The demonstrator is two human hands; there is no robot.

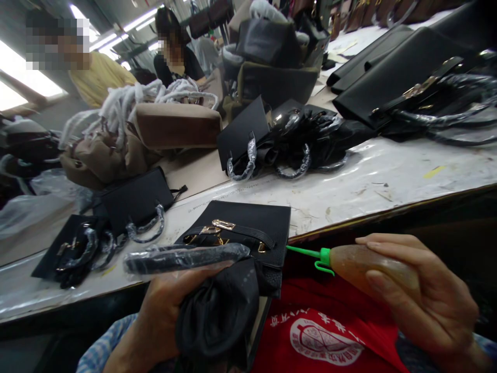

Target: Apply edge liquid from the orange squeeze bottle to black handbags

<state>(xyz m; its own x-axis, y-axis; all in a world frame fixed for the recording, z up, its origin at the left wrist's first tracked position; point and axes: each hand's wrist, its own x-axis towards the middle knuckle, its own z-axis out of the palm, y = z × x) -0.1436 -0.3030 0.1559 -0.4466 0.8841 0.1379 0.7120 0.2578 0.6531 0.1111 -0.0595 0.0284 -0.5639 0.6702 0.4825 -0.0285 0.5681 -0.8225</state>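
My right hand (423,290) is wrapped round a squeeze bottle of amber liquid (349,267). Its thin green nozzle points left and meets the right edge of a black handbag (248,220). That bag has gold clasps and a narrow strap across its panel, and dark lining bunches out of it near me. My left hand (166,300) grips the bag from the near left side, its fingers partly hidden under the plastic-wrapped handle (186,259) and the lining. Whether the nozzle tip touches the edge or stops just beside it, I cannot tell.
More black handbags lie on the white worktable (322,199), at left (132,199), centre (244,134) and right (411,72). Taupe bags (174,124) with white-wrapped handles are heaped behind. Two people stand beyond the table. A red apron (310,305) covers my lap.
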